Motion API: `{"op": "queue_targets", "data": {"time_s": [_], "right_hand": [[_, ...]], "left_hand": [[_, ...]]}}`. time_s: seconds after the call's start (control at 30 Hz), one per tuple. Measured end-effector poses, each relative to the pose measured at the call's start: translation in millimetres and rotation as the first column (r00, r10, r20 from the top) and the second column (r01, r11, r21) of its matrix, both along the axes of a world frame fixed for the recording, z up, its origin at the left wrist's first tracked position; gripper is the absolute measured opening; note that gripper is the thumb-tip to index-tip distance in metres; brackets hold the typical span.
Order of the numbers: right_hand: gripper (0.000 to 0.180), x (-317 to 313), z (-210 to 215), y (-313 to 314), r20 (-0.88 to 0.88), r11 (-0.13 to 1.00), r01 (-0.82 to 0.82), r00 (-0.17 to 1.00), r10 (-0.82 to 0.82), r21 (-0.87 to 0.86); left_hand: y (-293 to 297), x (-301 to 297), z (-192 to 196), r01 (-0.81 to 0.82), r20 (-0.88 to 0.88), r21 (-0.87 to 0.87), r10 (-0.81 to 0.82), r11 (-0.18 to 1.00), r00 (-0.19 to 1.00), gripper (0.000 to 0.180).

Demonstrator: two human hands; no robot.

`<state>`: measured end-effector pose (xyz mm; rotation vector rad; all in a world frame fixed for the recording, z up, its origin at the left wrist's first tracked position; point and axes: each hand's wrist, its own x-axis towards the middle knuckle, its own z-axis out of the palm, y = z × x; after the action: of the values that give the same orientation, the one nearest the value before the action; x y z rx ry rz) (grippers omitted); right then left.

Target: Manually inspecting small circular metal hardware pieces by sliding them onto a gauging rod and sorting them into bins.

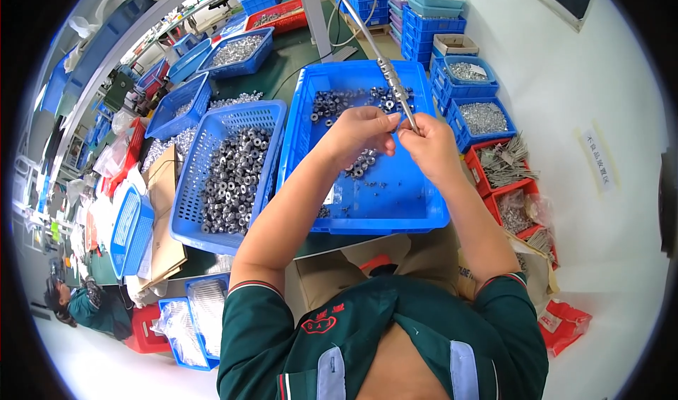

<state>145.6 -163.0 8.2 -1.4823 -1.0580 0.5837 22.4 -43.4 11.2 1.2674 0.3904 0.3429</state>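
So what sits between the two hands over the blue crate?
In the head view, the left hand and right hand nearly meet; only the lower end of a thin metal rod tool lies there, above the blue crate.

White paper sign (599, 158) on the floor – red packet (563, 324) (crumpled) lower right.

Bare floor of the blue crate (395, 188) lies open below both hands; the metal rod (395, 89) crosses above; a neighbouring basket (185, 209) crowds the left.
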Motion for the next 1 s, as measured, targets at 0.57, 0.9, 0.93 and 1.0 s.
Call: {"op": "queue_targets", "data": {"time_s": [0.57, 0.9, 0.93, 1.0], "right_hand": [[0.013, -8.9, -1.3, -95.6, -0.523, 0.956, -0.225, 0.847, 0.098, -0.186], [0.019, -18.2, -8.4, -120.1, -0.591, 0.934, -0.302, 0.795, 0.137, -0.189], [0.019, -18.8, -9.8, -121.8, -0.590, 0.934, -0.302, 0.796, 0.138, -0.189], [0.019, -19.9, -11.9, -123.3, -0.586, 0.922, -0.337, 0.793, 0.167, -0.193]], "left_hand": [[33.8, -17.8, -6.8, 0.059, 0.249, -0.274, 0.011, 0.960, 0.968, 0.022], [44.5, -21.9, -7.2, -0.131, 0.231, -0.372, 0.229, 0.919, 0.946, 0.020], [44.9, -22.2, -6.6, -0.143, 0.226, -0.373, 0.239, 0.917, 0.944, 0.014], [46.6, -23.0, -7.3, -0.160, 0.239, -0.372, 0.261, 0.914, 0.935, 0.014]]}}
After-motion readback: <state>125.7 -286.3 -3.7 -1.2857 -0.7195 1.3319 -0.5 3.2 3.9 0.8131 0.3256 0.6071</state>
